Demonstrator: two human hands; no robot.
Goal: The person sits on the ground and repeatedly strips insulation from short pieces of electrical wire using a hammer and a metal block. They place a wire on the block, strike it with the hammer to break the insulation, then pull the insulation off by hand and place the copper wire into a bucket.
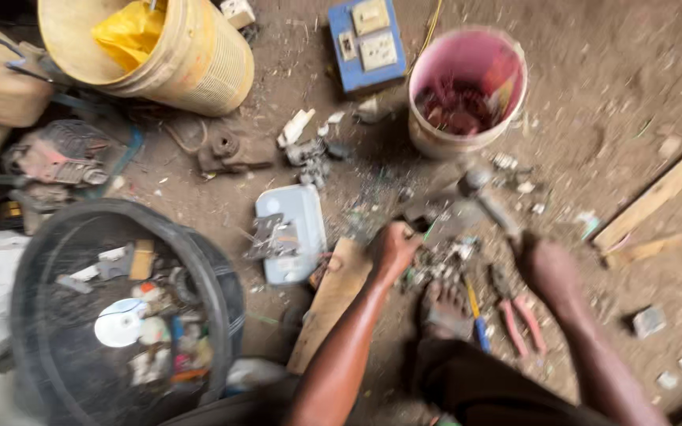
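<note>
The left hand (392, 248) is closed on a small dark scrap piece (414, 234) on the dirt floor (625, 71), beside a plank (331, 304). The right hand (546, 264) is blurred; I cannot tell its grip. The piece looks stiff, light and sharp-edged, best pinched by its edges. Pliers (521, 319) lie near.

Rough matt dirt floor (609, 71); smooth pink plastic bucket (467, 59) at one o'clock; bare wooden plank (329, 304) at centre; glossy disc (120, 322) at eight o'clock.
</note>
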